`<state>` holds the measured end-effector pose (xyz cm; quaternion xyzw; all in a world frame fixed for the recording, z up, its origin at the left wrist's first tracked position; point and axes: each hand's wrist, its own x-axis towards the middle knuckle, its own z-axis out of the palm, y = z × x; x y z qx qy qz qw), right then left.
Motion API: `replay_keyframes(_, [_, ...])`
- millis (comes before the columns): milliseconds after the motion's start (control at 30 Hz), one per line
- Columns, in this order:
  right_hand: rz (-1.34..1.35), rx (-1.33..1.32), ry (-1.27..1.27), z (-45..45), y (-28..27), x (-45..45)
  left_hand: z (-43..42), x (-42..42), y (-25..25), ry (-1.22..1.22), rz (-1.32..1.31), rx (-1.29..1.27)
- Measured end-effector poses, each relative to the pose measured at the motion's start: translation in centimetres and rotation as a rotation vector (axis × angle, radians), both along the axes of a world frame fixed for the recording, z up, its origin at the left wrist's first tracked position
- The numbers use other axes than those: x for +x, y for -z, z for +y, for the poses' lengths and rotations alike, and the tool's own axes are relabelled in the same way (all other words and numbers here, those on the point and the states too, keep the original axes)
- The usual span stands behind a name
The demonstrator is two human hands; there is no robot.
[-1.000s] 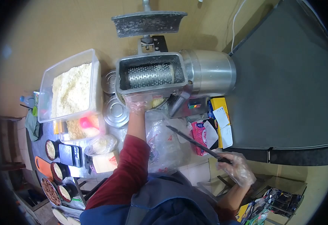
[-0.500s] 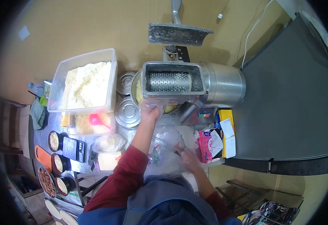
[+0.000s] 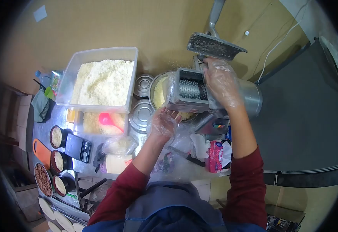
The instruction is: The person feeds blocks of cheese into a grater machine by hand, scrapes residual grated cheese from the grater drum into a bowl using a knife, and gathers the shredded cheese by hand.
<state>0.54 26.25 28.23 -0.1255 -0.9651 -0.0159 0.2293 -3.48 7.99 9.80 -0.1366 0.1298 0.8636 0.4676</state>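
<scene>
An electric cheese grater stands against the wall, its metal hopper uncovered and its perforated drum showing inside. My right hand, in a clear plastic glove, is wrapped over the hopper's right side, fingers at the back corner and partly hidden. My left hand, also gloved, is open just below the hopper's front left corner, palm upward, fingers apart. Whether its fingertips touch the hopper I cannot tell. The lever press plate is raised above. A metal bowl with pale grated cheese sits under the grater. A black-handled knife lies near the table's front.
At left stands a large plastic bin of white grated cheese, above a smaller one with a pink scoop. Nearby are a scale, several filled dark bowls, bagged cheese and a pink tissue pack. A dark board fills the right.
My right hand has let go of the knife and moved up to the hopper's right side. My left hand has turned and opened near the hopper's front. The view has shifted.
</scene>
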Motion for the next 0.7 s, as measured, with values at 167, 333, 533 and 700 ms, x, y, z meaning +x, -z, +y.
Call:
replay_keyframes(167, [0.052,-0.176,-0.039,-0.1,-0.5,-1.0,-0.9,-0.4,-0.4,0.022,0.078,-0.034])
replay_keyframes(333, [0.113,-0.183,-0.045,0.3,-0.2,-1.2,-1.0,-0.1,-0.2,0.046,0.148,-0.028])
replay_keyframes(533, [0.102,-0.268,-0.051,0.7,-0.8,-0.5,-0.7,0.0,-0.8,0.052,0.142,-0.073])
replay_keyframes(700, [-0.004,-0.367,-0.048,0.9,-0.9,-0.5,-0.4,0.1,-0.7,0.037,0.138,-0.105])
